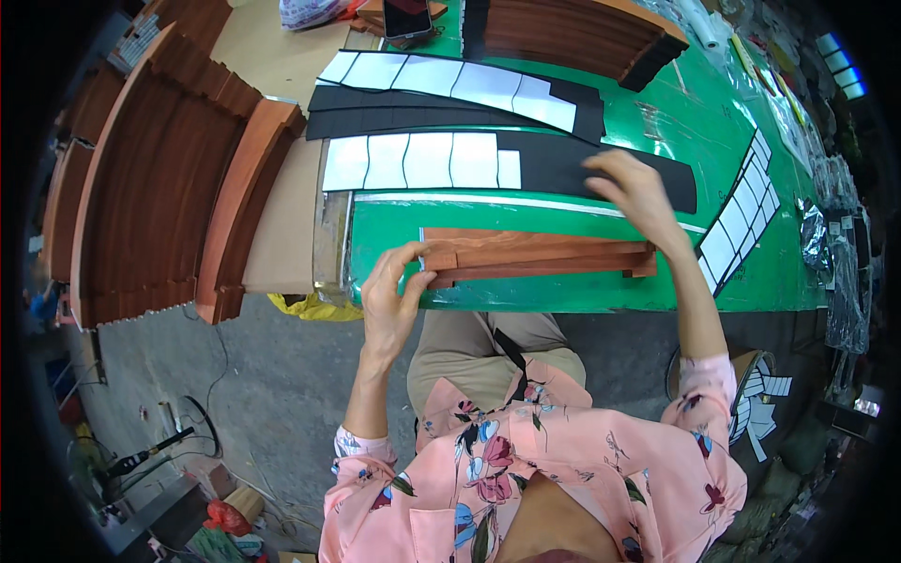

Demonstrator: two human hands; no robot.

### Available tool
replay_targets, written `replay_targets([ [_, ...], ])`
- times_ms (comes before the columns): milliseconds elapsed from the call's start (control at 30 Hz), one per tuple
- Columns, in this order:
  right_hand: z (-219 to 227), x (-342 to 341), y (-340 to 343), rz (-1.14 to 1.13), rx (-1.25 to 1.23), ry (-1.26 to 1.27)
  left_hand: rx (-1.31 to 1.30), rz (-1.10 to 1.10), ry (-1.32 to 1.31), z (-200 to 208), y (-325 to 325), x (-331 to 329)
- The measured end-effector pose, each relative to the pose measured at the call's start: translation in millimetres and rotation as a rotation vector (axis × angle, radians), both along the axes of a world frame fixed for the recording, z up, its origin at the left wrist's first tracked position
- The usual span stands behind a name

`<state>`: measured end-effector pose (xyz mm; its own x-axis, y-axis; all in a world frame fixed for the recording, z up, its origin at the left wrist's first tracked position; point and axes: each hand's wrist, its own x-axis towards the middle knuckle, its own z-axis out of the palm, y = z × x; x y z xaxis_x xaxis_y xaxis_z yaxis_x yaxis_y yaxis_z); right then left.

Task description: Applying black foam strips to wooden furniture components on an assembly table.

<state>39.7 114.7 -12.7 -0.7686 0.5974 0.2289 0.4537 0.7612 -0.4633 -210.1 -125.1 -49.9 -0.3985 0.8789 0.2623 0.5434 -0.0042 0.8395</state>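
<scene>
A reddish-brown wood-grain strip [535, 248] with stepped blocks at both ends lies lengthwise along the near edge of the green tabletop. Thumb and fingers of my left hand [389, 293] pinch its left end. My right hand [640, 192] is raised over the right part of a black strip [610, 172], fingers bent and apart, with nothing visible between them. White backing pieces [428, 161] cover the left part of that black strip. Behind it lie more black strips [394, 114], the top one carrying white backing [450, 83] too.
Curved brown wood-grain pieces [160, 188] are stacked at left, and another stack [572, 36] stands at the far side. A phone [407, 19] rests nearby. A white-backed strip [741, 211] lies at the right of the green tabletop [563, 298]. White scraps fill a bin [751, 394].
</scene>
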Motion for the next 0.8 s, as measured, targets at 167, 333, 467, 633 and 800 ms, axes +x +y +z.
replay_targets([
  [167, -49, -89, 38, 0.098, 0.086, -0.145, 0.000, 0.022, -0.039, -3, -1, 3],
  [333, -73, -113, 53, 0.139, 0.191, -0.251, 0.006, -0.015, -0.059, -8, -3, 0],
  [467, -76, -115, 51, 0.218, 0.346, -0.298, 0.038, -0.037, -0.061, -13, -3, -2],
  [633, -83, -112, 43, 0.264, 0.498, -0.317, 0.044, -0.029, -0.104, -15, -5, -2],
  [800, -95, -108, 61, 0.138, 0.400, -0.241, 0.061, -0.020, -0.094, -16, -3, 1],
])
